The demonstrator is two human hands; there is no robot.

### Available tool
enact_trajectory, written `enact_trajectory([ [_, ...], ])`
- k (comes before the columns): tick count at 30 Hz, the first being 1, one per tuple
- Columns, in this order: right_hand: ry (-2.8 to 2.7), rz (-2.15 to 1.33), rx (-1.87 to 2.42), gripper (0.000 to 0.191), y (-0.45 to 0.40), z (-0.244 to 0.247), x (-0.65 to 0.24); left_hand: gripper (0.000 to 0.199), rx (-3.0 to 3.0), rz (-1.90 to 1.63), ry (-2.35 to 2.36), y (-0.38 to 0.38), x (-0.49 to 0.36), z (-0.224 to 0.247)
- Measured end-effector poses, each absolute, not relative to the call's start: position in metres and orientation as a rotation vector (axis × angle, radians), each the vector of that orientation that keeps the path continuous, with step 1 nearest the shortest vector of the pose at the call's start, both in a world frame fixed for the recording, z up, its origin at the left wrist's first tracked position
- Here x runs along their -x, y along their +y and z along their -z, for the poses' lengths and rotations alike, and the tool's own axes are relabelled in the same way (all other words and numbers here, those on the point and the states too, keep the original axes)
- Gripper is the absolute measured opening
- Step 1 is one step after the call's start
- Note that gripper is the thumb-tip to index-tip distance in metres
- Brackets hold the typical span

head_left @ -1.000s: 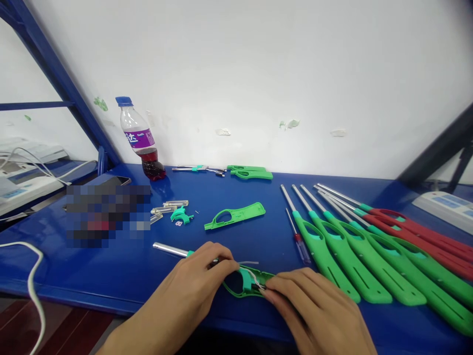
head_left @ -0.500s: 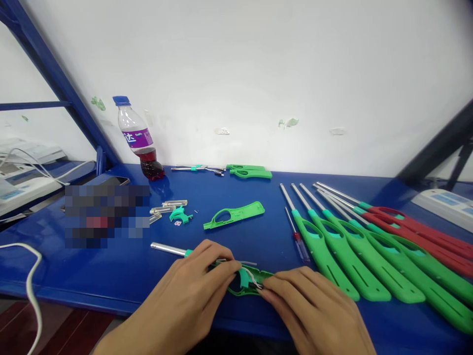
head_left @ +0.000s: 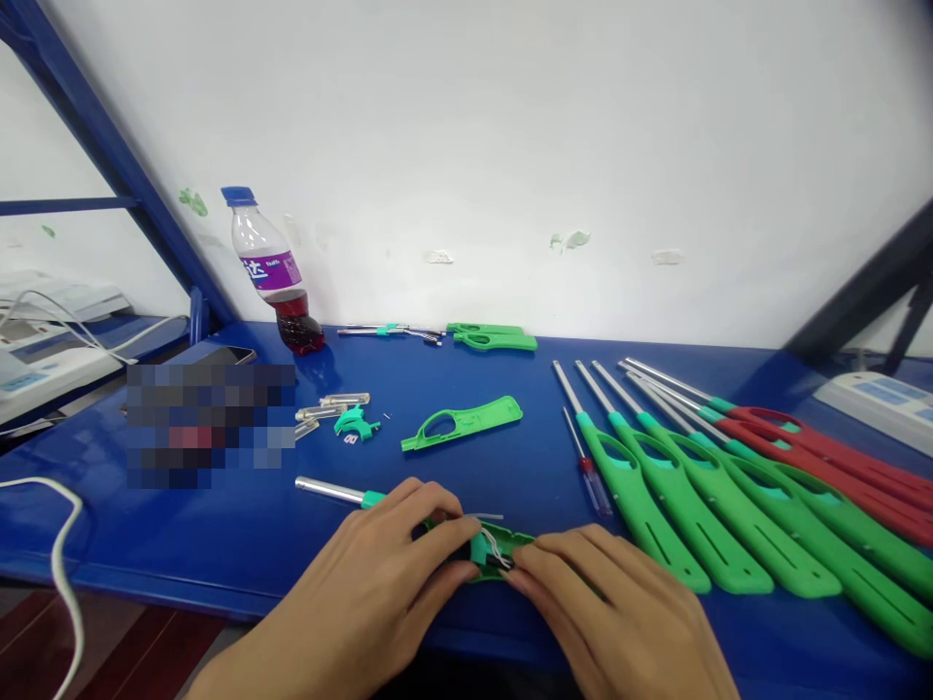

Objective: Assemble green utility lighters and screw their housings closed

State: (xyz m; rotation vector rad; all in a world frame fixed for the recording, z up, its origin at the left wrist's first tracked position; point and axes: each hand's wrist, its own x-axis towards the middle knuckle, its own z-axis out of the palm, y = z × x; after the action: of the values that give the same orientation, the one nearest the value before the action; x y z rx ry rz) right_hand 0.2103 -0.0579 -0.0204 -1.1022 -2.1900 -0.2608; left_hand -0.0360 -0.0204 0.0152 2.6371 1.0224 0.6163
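Near the table's front edge lies an opened green lighter (head_left: 521, 538) with a long metal tube (head_left: 328, 491) pointing left. My left hand (head_left: 397, 564) is closed around its middle, thumb and fingers at the teal trigger (head_left: 479, 549). My right hand (head_left: 598, 593) pinches the handle end, its fingertips at a small black part (head_left: 501, 561) where white wires (head_left: 494, 544) run. What lies under the right fingertips is hidden. Just beyond the hands rests a loose green half shell (head_left: 473, 423), inner side up.
Several assembled green lighters (head_left: 648, 506) and red ones (head_left: 831, 457) lie at the right, beside a screwdriver (head_left: 596, 486). Clear fuel tanks (head_left: 342, 400) and teal triggers (head_left: 355, 422) sit left of centre. Behind stand a drink bottle (head_left: 281, 282) and more green shells (head_left: 496, 337).
My left thumb and fingers have shifted slightly down and right over the teal trigger, covering the handle's finger opening. My right hand has barely moved.
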Motion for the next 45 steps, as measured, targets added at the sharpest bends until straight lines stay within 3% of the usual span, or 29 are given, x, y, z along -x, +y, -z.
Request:
enact_trajectory([
  [18, -2.078, 0.225, 1.080, 0.016, -0.0566, 0.0217, -0.2034, 0.020, -2.634, -0.458, 1.077, -0.0214, 0.0353, -0.0146],
  [45, -2.073, 0.116, 1.098, 0.014, -0.0572, 0.0242, -0.2046, 0.023, -2.644, -0.546, 1.092, -0.0203, 0.0329, -0.0139],
])
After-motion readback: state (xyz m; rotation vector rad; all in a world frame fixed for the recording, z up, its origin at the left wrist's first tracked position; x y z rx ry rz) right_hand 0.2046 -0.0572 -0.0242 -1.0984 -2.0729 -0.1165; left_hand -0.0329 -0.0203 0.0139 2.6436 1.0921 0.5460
